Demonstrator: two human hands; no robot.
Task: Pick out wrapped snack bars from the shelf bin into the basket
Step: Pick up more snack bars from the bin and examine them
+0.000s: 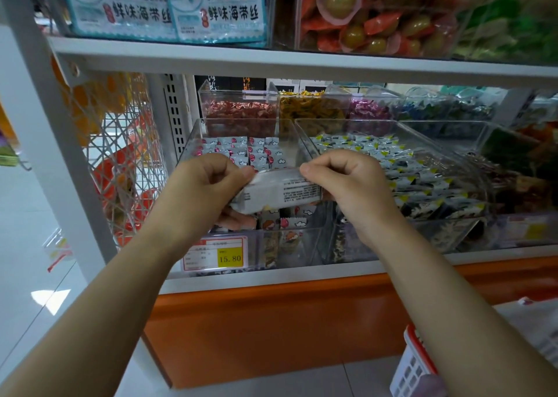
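Note:
A white wrapped snack bar with small printed text is held level between my two hands, just above the front of a clear shelf bin. My left hand grips its left end, with fingers curled under it. My right hand pinches its right end from above. The bin holds several small white wrapped bars with red and cloud prints. The white basket with a red rim stands on the floor at the lower right, partly hidden behind my right forearm.
A second clear bin of blue, white and yellow wrapped snacks sits to the right. Smaller candy bins stand behind. A yellow price tag is on the bin front. A wire rack hangs at left; the upper shelf edge overhangs.

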